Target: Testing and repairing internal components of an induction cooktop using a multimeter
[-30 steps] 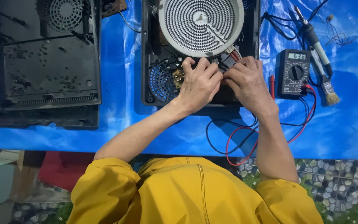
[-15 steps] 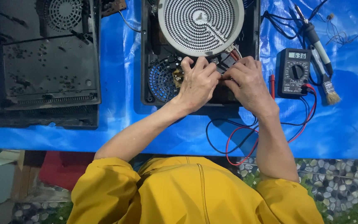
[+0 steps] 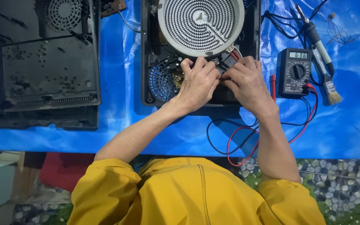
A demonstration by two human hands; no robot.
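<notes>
Left hand (image 3: 198, 81) lies palm down inside the opened black cooker housing (image 3: 146, 50), fingers curled and pressed together, knuckles up, tips tucked toward the middle where the small wires (image 3: 235, 53) come off the heater; what it pinches is hidden under the fingers. Right hand (image 3: 246, 81) mirrors it from the other side, fingers bent and bunched, tips meeting the left hand's tips just below the round coil heating plate (image 3: 201, 23); can't tell if anything is actually gripped. Both forearms come up bare from yellow sleeves (image 3: 105, 183), left one angled in from lower left, right one nearly straight up, wrists slightly bent down. Blue fan grille (image 3: 161, 79) sits in the housing just left of the left hand. Housing rests on a blue tarp (image 3: 121, 83). Right of the right hand: black multimeter (image 3: 296, 71) with red and black leads (image 3: 246, 137) looping toward the person, then a soldering iron (image 3: 315, 35) and a small brush (image 3: 332, 93). Well apart on the left lies a separate black cover panel (image 3: 42, 71)
</notes>
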